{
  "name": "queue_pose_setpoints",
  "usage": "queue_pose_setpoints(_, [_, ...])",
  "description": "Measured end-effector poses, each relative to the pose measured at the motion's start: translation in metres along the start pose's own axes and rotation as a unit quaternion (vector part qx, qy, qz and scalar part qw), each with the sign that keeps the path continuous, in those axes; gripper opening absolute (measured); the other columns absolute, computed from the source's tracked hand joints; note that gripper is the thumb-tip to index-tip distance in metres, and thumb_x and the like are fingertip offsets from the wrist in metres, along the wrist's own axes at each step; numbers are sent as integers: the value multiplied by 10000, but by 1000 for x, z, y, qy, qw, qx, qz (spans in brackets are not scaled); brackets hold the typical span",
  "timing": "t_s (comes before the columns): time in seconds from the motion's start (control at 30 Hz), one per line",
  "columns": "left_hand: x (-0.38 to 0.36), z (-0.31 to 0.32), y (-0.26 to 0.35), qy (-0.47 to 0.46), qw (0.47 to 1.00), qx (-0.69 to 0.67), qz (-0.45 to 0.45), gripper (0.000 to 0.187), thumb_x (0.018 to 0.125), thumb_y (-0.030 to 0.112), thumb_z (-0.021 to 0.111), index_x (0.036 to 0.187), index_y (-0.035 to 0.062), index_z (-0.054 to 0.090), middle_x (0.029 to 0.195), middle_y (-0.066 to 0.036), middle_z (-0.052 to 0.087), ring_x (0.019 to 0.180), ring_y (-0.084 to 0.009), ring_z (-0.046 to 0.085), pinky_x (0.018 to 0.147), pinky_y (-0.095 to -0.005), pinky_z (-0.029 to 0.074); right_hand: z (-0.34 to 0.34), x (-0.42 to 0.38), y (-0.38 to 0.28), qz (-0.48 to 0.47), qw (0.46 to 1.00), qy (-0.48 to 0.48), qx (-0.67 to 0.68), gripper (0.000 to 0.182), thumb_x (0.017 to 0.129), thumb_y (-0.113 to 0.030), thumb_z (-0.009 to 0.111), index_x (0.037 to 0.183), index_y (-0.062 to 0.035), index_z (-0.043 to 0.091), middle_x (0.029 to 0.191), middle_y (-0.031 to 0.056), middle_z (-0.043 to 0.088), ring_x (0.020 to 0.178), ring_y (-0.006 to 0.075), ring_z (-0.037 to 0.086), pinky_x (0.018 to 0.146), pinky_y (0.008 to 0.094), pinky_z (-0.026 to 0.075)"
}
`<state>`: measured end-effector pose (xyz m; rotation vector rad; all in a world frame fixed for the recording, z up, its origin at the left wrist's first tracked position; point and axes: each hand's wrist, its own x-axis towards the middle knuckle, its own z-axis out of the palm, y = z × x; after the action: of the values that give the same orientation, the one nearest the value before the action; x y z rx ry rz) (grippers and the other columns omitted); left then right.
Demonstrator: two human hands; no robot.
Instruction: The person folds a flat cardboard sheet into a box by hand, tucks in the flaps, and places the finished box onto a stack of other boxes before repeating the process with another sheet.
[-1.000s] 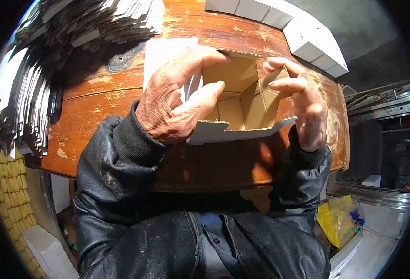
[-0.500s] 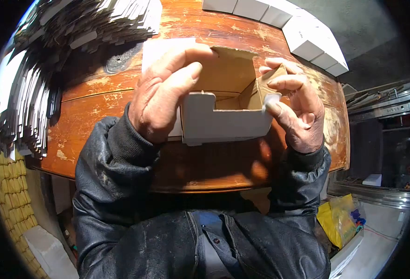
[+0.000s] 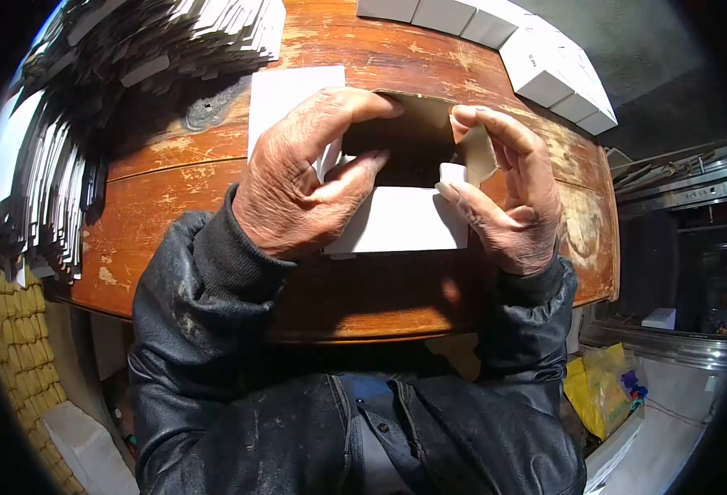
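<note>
Scuffed reddish-brown wooden table, with an open white cardboard box held above its near middle.
Left hand, half open, grasps the box's left side; right hand, fingers curled, grasps the right side, thumb against a white tab.

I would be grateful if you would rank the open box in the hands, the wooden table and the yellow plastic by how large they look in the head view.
Largest to smallest, by visible area:
1. wooden table
2. open box
3. yellow plastic
This ranks appearance only, not true size.
</note>
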<state>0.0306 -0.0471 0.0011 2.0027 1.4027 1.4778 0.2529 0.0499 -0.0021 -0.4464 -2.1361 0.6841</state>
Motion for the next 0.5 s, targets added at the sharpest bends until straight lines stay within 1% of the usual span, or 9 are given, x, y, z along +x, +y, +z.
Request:
queue_pose_setpoints(0.07, [0, -1, -4, -10, 1000, 2, 20, 382, 825, -58, 660, 1193, 19, 592, 1168, -126, 642, 1128, -226, 593, 985, -348, 460, 1, 1, 0, 0, 1000, -4, 5, 637, 729, -112, 840, 1273, -10, 524, 1275, 167, 594, 1177, 263, 601, 1023, 368, 481])
queue_pose_setpoints(0.13, [-1, 0, -4, -10, 1000, -15, 13, 391, 817, -67, 665, 1192, 20, 593, 1172, -126, 642, 1132, -223, 592, 985, -348, 463, 1, 2, -3, 6, 1000, -7, 19, 582, 726, -122, 842, 1224, -13, 560, 1274, 182, 591, 1179, 277, 598, 1019, 374, 478])
queue_pose_setpoints(0.23, [-2, 2, -8, -5, 999, -31, 14, 404, 805, -78, 676, 1188, 20, 594, 1177, -127, 643, 1127, -222, 596, 983, -343, 464, -2, 4, -9, -17, 996, -80, -20, 490, 759, -16, 767, 1205, 22, 568, 1326, 211, 544, 1269, 275, 513, 1077, 385, 385])
queue_pose_setpoints(0.33, [-1, 0, -8, -23, 999, -21, 27, 391, 824, -58, 669, 1200, 17, 590, 1209, -142, 628, 1149, -244, 583, 1000, -354, 451, 1, 6, -8, -72, 989, -81, -101, 377, 748, -122, 821, 1061, -21, 637, 1251, 229, 587, 1169, 326, 596, 979, 388, 481])
queue_pose_setpoints(0.37, [-1, -1, -8, -35, 999, -15, 32, 384, 836, -46, 664, 1207, 16, 588, 1224, -149, 620, 1162, -254, 576, 1009, -361, 444, 3, 4, -7, -49, 993, -73, -79, 338, 768, -87, 797, 1053, -8, 634, 1223, 225, 600, 1160, 318, 601, 969, 380, 485])
queue_pose_setpoints(0.47, [0, 4, -6, -58, 995, -19, 73, 353, 904, 34, 593, 1256, 14, 573, 1281, -179, 576, 1226, -297, 525, 1054, -397, 400, 8, 0, 0, 14, 998, -49, 31, 318, 777, -46, 768, 1058, 3, 629, 1194, 214, 615, 1148, 309, 608, 961, 371, 488])
queue_pose_setpoints(0.5, [0, 1, -4, -91, 994, -17, 54, 383, 936, 96, 523, 1309, 12, 550, 1363, -187, 505, 1279, -326, 473, 1088, -434, 358, 10, 0, 3, -4, 999, -32, 33, 335, 787, -19, 740, 1096, 3, 614, 1175, 199, 624, 1122, 299, 624, 950, 359, 495])
